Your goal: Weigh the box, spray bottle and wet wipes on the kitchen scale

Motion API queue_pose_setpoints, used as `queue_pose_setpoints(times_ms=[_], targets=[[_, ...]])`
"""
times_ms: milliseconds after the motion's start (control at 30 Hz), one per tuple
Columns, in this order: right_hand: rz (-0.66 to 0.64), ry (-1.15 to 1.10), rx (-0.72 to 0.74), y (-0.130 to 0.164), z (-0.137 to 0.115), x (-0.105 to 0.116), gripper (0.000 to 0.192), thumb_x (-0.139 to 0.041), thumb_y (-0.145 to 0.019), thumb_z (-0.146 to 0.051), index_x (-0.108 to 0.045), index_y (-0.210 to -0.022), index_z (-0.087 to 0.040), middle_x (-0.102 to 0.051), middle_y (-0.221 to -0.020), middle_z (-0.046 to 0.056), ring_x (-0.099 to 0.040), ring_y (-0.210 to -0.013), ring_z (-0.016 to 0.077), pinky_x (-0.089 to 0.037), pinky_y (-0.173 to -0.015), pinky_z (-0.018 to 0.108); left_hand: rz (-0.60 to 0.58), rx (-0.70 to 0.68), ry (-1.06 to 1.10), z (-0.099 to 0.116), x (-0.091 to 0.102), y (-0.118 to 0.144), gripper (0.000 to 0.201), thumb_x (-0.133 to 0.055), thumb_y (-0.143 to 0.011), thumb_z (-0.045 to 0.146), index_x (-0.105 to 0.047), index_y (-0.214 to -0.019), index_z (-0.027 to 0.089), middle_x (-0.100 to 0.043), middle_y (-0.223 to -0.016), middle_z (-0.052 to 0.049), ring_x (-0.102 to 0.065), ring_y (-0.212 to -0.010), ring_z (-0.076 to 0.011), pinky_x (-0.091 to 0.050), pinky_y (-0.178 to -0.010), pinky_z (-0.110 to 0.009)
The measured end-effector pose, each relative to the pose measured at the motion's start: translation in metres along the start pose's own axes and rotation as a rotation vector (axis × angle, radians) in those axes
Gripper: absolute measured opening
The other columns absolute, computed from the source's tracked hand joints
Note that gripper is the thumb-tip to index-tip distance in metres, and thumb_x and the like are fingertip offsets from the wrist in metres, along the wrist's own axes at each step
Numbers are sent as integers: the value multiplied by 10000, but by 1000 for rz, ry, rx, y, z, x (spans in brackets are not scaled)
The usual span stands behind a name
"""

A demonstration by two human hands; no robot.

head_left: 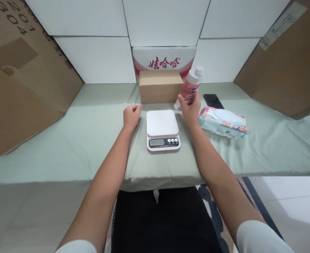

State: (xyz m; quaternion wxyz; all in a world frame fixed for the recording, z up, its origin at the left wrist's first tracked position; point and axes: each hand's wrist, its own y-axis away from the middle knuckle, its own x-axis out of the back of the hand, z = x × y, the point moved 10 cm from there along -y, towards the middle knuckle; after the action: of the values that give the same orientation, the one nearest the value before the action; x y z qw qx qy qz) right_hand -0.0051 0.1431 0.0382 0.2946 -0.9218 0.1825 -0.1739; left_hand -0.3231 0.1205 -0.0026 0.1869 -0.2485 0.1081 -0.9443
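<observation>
The bottle (191,84) is held tilted at one o'clock from the scale (162,123), pinched by the right hand (190,109). The left hand (131,116) is curled closed at ten o'clock. Bottle handling appears underway; steady, level control seems required next.

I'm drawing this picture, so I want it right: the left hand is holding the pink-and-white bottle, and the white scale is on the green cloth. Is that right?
Not quite. The head view shows the right hand holding the pink-and-white bottle, not the left hand. The white scale is on the green cloth.
</observation>
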Motion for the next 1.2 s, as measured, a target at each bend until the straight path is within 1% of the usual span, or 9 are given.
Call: queue_pose_setpoints(times_ms=[200,467,600,733,867,967,1033,1100,1200], targets=[[141,94,-28,-15,43,16,637,-661,-955,-512,-499,-1477,-185,-624,-1436,158,-630,-1333,268,-464,-1204,482,-1,-13,1,0,-1,0,441,-580,-935,363,-421,-555,206,-321,-549,41,-309,-598,-124,-248,-634,-325],[74,69,-32,-7,55,5,697,-694,-920,-460,-479,-1515,-167,-615,-1465,174,-608,-1358,277,-443,-1225,491,-6,-1,5,0,-1,1,442,-580,-928,373,-407,-556,207,-330,-550,38,-306,-597,-125,-250,-630,-323],[125,135,-52,-10,41,11,965,-754,-867,-566,-309,-1644,-207,-515,-1543,195,-526,-1451,339,-418,-1233,578,1,-1,5,0,-1,-1,436,-574,-926,376,-400,-562,209,-333,-549,35,-311,-600,-127,-253,-637,-327],[168,155,21,0,-20,50,900,-627,-940,-654,-260,-1679,-293,-511,-1541,179,-629,-1332,360,-546,-1082,583,57,-85,-8,14,6,0,461,-554,-946,391,-359,-569,211,-318,-553,33,-309,-596,-126,-255,-646,-332],[225,272,93,30,-64,148,617,-557,-974,-659,-520,-1525,-385,-652,-1424,122,-706,-1170,334,-580,-972,570,27,-305,24,67,1,29,450,-484,-1007,474,-467,-638,216,-430,-586,21,-397,-592,-130,-320,-655,-318],[163,457,16,40,-36,222,619,-695,-869,-678,-639,-1423,-407,-696,-1407,141,-656,-1224,392,-558,-901,607,-223,-495,71,127,-39,66,457,-414,-1045,543,-669,-858,213,-702,-832,-48,-635,-780,-168,-447,-756,-306],[-39,506,-145,39,12,245,810,-753,-801,-693,-561,-1528,-392,-643,-1486,188,-631,-1260,433,-546,-867,630,-438,-582,17,164,-82,86,462,-496,-1009,617,-708,-1134,226,-754,-1186,-97,-702,-1036,-221,-500,-880,-327],[-236,478,-282,38,56,251,1029,-828,-716,-685,-459,-1617,-350,-588,-1533,234,-648,-1247,458,-556,-854,628,-625,-608,-85,188,-133,95,708,-647,-902,682,-564,-1450,240,-596,-1535,-142,-637,-1303,-307,-506,-1016,-385],[-376,391,-344,34,90,244,1190,-939,-576,-611,-442,-1625,-349,-569,-1539,222,-655,-1269,475,-599,-892,591,-923,-599,-231,200,-217,94,1236,-818,-707,685,-216,-1672,200,-262,-1760,-208,-421,-1543,-413,-434,-1185,-490]])
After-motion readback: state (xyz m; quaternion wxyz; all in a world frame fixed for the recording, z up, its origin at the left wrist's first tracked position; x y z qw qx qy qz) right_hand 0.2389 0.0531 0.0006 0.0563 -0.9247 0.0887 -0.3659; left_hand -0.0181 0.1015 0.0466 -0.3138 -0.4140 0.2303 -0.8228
